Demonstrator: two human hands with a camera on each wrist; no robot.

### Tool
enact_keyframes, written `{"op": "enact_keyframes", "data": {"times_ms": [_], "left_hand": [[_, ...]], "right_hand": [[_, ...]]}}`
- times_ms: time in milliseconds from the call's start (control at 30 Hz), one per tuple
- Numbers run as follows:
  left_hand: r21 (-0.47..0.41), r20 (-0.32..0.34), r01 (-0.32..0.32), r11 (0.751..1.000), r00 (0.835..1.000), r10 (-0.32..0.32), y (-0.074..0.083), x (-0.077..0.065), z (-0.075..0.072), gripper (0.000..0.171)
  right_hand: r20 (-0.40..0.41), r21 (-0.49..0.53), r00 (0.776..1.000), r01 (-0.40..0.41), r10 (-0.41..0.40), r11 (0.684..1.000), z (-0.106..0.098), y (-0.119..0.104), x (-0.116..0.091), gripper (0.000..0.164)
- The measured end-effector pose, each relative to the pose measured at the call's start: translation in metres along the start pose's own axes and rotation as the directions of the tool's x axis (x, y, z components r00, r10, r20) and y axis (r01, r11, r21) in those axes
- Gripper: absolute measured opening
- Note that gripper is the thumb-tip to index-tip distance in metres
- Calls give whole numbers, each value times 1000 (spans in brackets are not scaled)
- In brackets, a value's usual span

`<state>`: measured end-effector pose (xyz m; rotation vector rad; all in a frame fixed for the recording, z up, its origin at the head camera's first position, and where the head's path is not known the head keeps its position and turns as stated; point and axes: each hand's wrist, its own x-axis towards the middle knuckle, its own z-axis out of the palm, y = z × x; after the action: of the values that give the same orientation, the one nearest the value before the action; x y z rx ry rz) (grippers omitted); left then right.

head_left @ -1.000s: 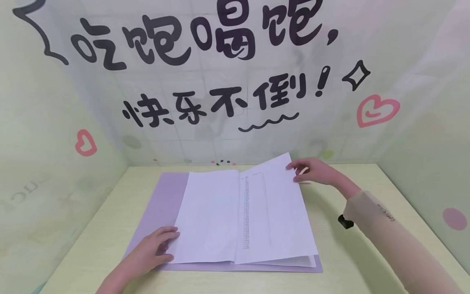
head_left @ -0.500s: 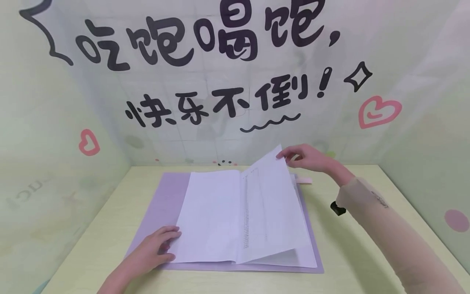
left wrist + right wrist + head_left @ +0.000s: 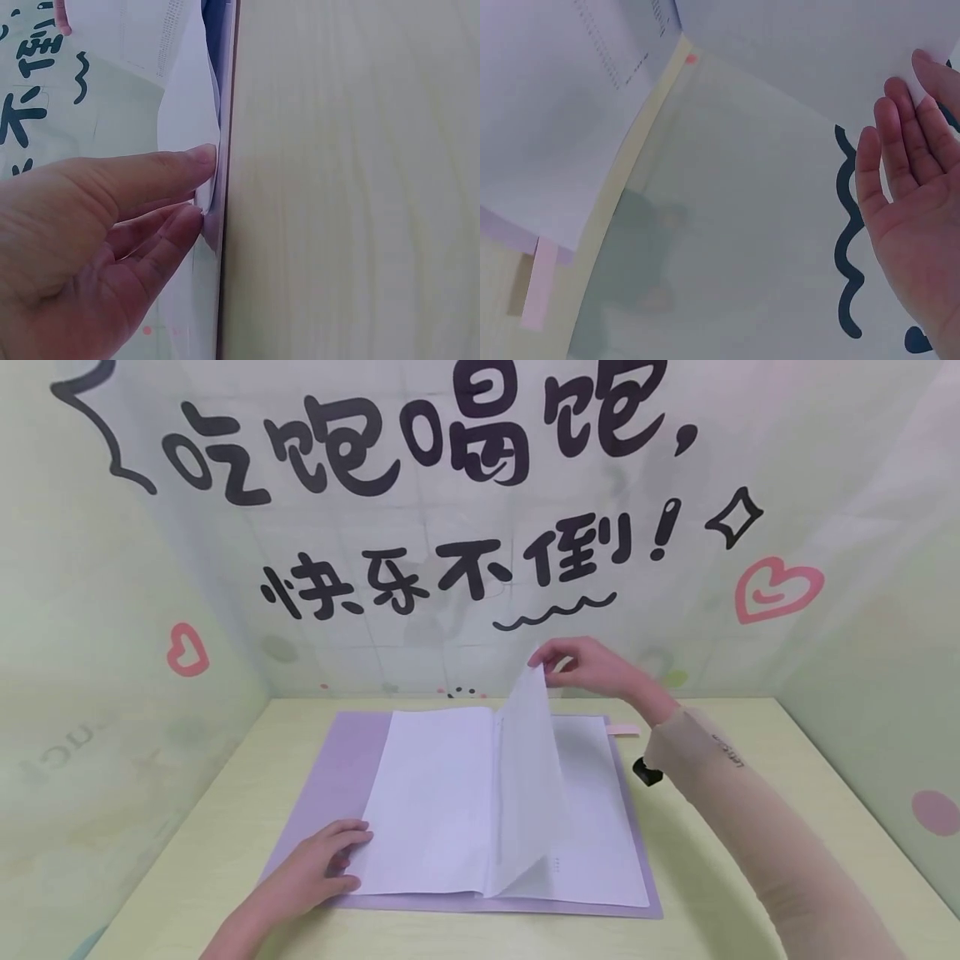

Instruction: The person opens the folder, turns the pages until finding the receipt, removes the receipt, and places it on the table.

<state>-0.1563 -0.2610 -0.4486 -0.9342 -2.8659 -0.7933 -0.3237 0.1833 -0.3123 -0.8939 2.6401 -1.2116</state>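
An open book with a purple cover (image 3: pixel 341 768) lies on the table, its white left page (image 3: pixel 431 802) flat. My right hand (image 3: pixel 588 667) pinches the top outer corner of a lifted page (image 3: pixel 525 777), which stands steeply near the fold with its fine print partly hidden. Below it shows the right page (image 3: pixel 600 810). In the right wrist view, the right hand's fingers (image 3: pixel 930 150) lie against the raised sheet (image 3: pixel 795 52). At the lower left, my left hand (image 3: pixel 311 868) rests on the left page's outer edge, its thumb and fingers relaxed, as the left wrist view shows too.
A pink tab (image 3: pixel 622 730) sticks out from the book's right side. The wooden table (image 3: pixel 720 877) meets printed curtain-like walls at the back, left and right. A black object (image 3: pixel 647 772) is by the right sleeve (image 3: pixel 735 802).
My right hand has lifted the page's corner higher and moved left toward the fold, uncovering the page beneath and the pink tab. My left hand has stayed on the left page's edge.
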Motion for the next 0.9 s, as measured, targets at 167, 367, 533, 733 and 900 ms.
{"op": "enact_keyframes", "data": {"times_ms": [167, 367, 533, 733, 900], "left_hand": [[-6, 6, 12, 1000, 1000, -12, 0, 0, 0, 53], [-14, 2, 5, 1000, 1000, -5, -1, 0, 1, 53], [-18, 0, -3, 1000, 1000, 3, 0, 0, 1, 52], [-32, 15, 16, 999, 1000, -15, 0, 1, 0, 53], [-33, -2, -8, 999, 1000, 8, -1, 2, 0, 53]], "right_hand": [[-31, 31, 999, 29, -28, 999, 15, -10, 16, 28], [-75, 95, 996, 54, -47, 994, 35, -23, 34, 26], [-97, 151, 993, 83, -69, 985, 53, -31, 48, 27], [-118, 159, 990, 98, -79, 982, 69, -36, 61, 31], [-108, 187, 991, 96, -77, 978, 80, -39, 69, 34]]}}
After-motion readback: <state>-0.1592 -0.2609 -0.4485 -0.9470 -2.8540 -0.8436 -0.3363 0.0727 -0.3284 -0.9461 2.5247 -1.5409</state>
